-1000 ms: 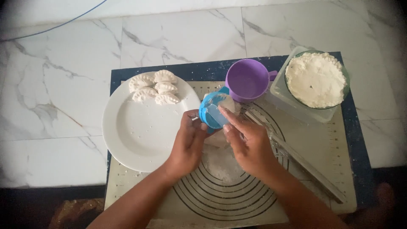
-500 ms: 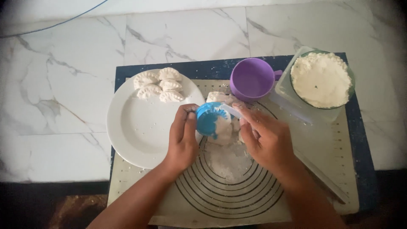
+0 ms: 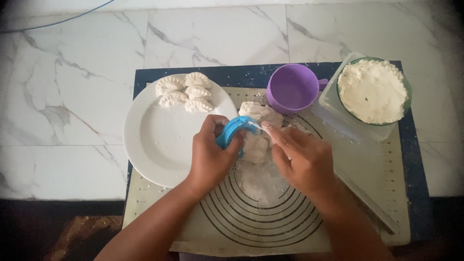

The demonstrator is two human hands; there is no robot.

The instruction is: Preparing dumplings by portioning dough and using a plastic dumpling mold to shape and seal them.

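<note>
Left hand (image 3: pixel 210 157) grips a blue dumpling press (image 3: pixel 234 129), fingers wrapped around it, held over the baking mat (image 3: pixel 299 227). Right hand (image 3: pixel 302 159) — fingertips pinch at the press edge, floury; can't tell if dough is caught between them. Dough pieces (image 3: pixel 255 112) lie just behind the press. White plate (image 3: pixel 159 140) to the left carries shaped dumplings (image 3: pixel 183 92). Purple cup (image 3: pixel 292 89) and flour bowl (image 3: pixel 373 91) sit further back, right.
</note>
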